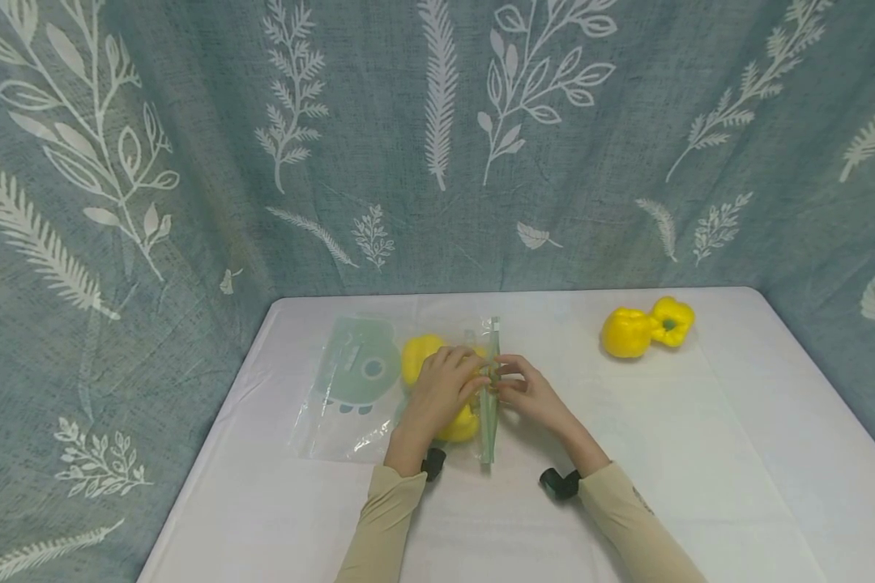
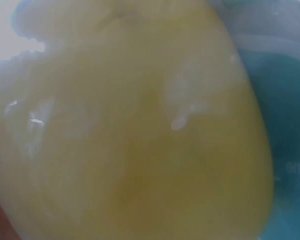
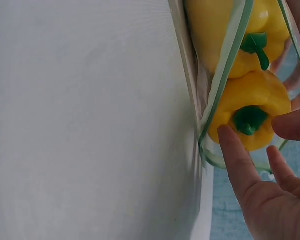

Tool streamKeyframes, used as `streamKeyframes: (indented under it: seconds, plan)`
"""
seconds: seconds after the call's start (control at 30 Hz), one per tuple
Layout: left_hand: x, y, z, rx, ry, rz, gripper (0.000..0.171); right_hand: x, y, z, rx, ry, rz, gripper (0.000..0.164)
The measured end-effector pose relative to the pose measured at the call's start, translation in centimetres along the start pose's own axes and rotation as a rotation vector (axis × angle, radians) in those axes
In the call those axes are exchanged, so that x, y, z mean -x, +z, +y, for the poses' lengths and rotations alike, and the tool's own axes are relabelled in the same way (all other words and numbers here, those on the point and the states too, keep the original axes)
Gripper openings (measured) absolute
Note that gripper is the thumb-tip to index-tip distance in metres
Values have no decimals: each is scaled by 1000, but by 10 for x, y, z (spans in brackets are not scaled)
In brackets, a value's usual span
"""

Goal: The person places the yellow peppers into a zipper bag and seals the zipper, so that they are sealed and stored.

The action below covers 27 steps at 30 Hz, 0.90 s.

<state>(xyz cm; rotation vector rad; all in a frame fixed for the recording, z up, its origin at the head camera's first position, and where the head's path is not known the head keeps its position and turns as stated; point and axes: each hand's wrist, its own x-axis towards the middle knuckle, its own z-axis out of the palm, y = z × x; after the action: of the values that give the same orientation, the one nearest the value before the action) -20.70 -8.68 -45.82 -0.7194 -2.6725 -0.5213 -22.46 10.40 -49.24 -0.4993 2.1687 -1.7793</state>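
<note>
A clear zip bag with a green printed figure lies on the table, its green-edged mouth facing right. Yellow bell peppers with green stems are inside, two of them showing at the opening. My left hand lies over the bag, its fingers on the outside of the film and its thumb at the mouth's upper lip. At the opening, my right hand has its fingers extended, one fingertip overlapping the lower pepper in the right wrist view. A blurred yellow pepper under film fills the left wrist view.
Two more yellow bell peppers, one upright and one on its side, sit together at the back right of the white table. A blue-green curtain with white leaf prints hangs behind the table and along its sides.
</note>
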Motion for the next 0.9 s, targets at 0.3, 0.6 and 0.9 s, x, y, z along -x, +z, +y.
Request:
streamKeyframes:
  seconds: [0.3, 0.6, 0.9]
  plan:
    - [-1, 0, 0, 13, -11, -10, 33, 3, -4, -7, 68, 17, 16, 47]
    - [-2, -1, 0, 22, -18, -16, 30, 18, -13, -44, 183, 32, 88, 45]
    - [-4, -3, 0, 17, -26, -27, 30, 16, -31, -26, 214, -12, 183, 45]
